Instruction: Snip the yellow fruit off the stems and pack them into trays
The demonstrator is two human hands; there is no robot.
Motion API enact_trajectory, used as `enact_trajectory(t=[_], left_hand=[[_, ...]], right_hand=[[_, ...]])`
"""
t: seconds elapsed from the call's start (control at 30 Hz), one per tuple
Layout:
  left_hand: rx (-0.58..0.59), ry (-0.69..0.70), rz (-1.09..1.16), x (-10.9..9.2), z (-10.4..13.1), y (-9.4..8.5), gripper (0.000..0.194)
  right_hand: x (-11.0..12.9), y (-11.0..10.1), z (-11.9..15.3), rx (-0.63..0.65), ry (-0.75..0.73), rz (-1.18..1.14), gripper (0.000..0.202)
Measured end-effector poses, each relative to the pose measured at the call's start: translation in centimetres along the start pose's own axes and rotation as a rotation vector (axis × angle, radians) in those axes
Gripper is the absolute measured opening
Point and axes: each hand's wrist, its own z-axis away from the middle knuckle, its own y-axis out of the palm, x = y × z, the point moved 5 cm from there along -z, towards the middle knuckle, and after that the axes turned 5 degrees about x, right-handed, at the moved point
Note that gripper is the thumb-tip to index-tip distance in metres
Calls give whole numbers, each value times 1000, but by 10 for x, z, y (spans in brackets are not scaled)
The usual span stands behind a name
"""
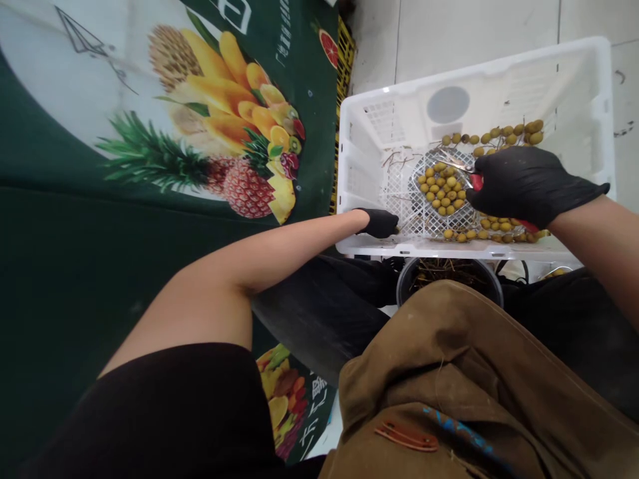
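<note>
My right hand [519, 183], in a black glove, is closed around red-handled scissors [476, 181], whose metal blades point left over a clear plastic tray [418, 178]. Loose longans [442, 189], round and yellow-brown, fill much of this tray. My left hand [382, 223], also gloved in black, reaches into the near left corner of the white crate [474, 254]. Its fingers are curled down, with a small yellowish bit by the tips; what they hold is mostly hidden. More longans on stems [509, 135] lie along the crate's far side, and others along its near side.
A dark bucket [401, 283] with cut stems stands between my legs, against the crate's near side. To the left is a green printed fruit banner [309, 133], with a yellow crate [344, 53] behind its edge. Pale floor tiles [449, 33] lie beyond.
</note>
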Motion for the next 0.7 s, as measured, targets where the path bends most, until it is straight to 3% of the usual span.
enact_trajectory(t=[0.07, 0.23, 0.4, 0.6, 0.7], left_hand=[[-34, 53, 128, -3, 1, -12, 50], [-117, 298, 720, -20, -2, -55, 39], [-359, 307, 898, -39, -13, -94, 33], [-440, 218, 1025, -43, -20, -106, 13], [-435, 236, 1146, -42, -21, -106, 22]], right_hand=[[-4, -3, -1, -16, 9, -14, 30], [-12, -11, -1, -41, 48, -47, 30], [-24, -14, -5, -104, 24, -177, 33], [-30, -10, -12, -115, -17, -202, 41], [-28, -11, -12, -105, -11, -179, 43]])
